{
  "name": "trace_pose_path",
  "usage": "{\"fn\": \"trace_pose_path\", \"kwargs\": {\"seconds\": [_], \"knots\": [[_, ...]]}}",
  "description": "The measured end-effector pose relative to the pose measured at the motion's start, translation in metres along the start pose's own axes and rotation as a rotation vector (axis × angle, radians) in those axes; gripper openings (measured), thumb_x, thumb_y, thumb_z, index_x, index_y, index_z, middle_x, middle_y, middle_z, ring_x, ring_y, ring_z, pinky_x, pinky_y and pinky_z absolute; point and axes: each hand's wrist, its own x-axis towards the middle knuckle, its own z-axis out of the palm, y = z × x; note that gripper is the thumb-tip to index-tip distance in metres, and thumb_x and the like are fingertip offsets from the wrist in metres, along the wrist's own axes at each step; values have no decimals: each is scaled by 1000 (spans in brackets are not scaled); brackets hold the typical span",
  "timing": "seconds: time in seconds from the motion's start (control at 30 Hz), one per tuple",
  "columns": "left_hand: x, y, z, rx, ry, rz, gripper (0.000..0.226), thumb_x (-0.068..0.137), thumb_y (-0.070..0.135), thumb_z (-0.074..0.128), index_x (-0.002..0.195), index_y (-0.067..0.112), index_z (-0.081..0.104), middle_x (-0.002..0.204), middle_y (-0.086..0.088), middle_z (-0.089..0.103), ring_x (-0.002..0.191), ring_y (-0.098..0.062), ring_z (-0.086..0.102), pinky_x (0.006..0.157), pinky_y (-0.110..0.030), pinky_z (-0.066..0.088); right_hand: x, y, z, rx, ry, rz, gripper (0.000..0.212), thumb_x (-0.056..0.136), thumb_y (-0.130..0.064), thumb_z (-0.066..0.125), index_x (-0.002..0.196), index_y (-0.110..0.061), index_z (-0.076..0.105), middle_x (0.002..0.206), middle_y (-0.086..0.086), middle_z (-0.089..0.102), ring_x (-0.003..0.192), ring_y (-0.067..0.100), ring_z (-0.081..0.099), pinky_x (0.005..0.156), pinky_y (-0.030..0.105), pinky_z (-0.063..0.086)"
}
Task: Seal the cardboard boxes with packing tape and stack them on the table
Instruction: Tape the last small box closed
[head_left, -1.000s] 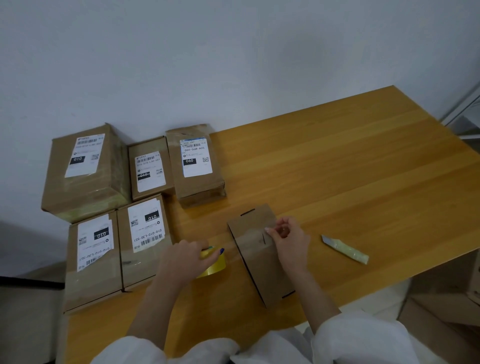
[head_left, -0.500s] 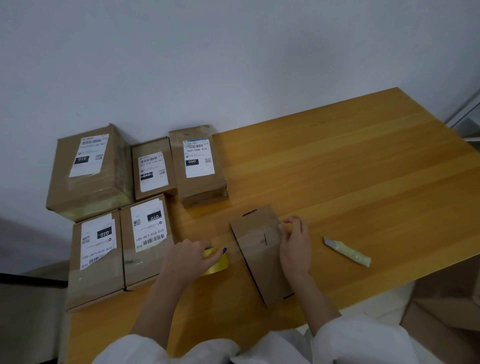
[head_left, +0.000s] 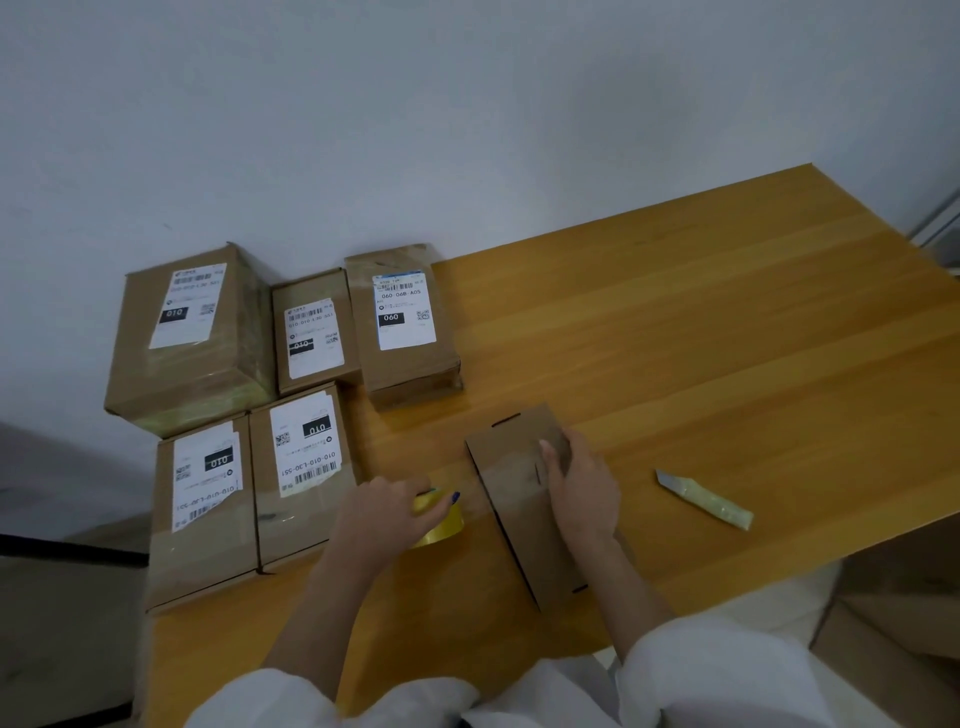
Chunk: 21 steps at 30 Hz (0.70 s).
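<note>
At your 10 o'clock, far back, the tall box (head_left: 192, 338) reads "010" in white on a black block; the code line above it is too faint to be sure of. At 11 the small box (head_left: 314, 332) shows "010" and "010-010-L30-551". Toward 12 the right box (head_left: 405, 332) reads "060-06B-A05" and "060". Closer to you, the near box (head_left: 301, 467) at 11 shows "010" and "010-010-L30-551", upside down to you. The edge box (head_left: 202, 514) at 10 shows "010", also upside down, its code partly torn away.

Plain box (head_left: 511, 483) flat ctr, yellow tape roll (head_left: 444, 526) beside, 5 labelled boxes (head_left: 304, 499) L
</note>
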Motion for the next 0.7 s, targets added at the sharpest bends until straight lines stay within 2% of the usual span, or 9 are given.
{"fn": "trace_pose_path", "kwargs": {"seconds": [0.07,0.2,0.3,0.33,0.4,0.47,0.57,0.63,0.7], "knots": [[0,0,0,-1,-3,6,43,95,52,39,103,20,66,51,13,42,43,-2,40,42,-13,28,-1,-1,-1,-34,-15,-11,59,97,-55,34,143,-20,39,124,5,61,107,20,58,71,28,45],[1,-2,0,0,-3,7,48,94,57,35,104,21,66,51,12,42,43,-3,40,41,-14,29,-4,-5,-6,-188,-89,-54,87,84,-77,34,145,-16,33,137,2,52,124,24,47,94,38,41],[2,-3,3,-8,7,-10,47,93,57,37,106,22,66,53,13,44,47,-2,43,43,-13,28,-2,-6,-4,-108,-56,-8,73,89,-69,36,139,-17,41,119,7,59,105,23,56,73,34,48],[2,-2,4,1,5,-17,45,94,56,38,107,23,66,53,13,43,47,-1,42,43,-14,27,-1,-5,-4,-69,-41,12,66,91,-65,36,136,-18,44,112,8,60,98,23,57,64,32,45],[1,-1,3,18,13,-17,43,94,55,38,107,25,66,52,13,42,46,-1,41,42,-13,26,2,-6,-5,-20,-38,39,57,95,-58,36,134,-18,46,106,9,61,94,23,57,58,30,38],[1,-1,4,23,26,-10,44,94,55,38,104,23,66,52,12,41,46,-1,40,42,-13,25,3,-8,-5,-18,-56,50,55,98,-54,33,135,-16,44,110,9,61,100,25,56,63,31,41],[3,-3,5,-2,46,-10,44,94,53,40,99,20,67,50,11,41,45,-2,40,42,-15,26,-1,-13,-7,-162,-138,48,76,91,-69,27,142,-13,36,131,8,54,120,29,47,90,40,42],[5,-2,7,1,63,-2,45,93,56,39,96,21,67,50,11,41,44,-3,40,42,-16,26,-5,-16,-3,-288,-146,-2,95,81,-82,26,144,-12,33,139,5,49,125,29,43,94,42,38],[6,-1,11,-2,89,16,61,87,67,28,95,22,68,48,10,41,43,-4,41,41,-16,27,-5,-15,-1,-245,-129,-13,92,82,-81,29,143,-12,36,137,5,50,123,27,44,91,39,42]]}}
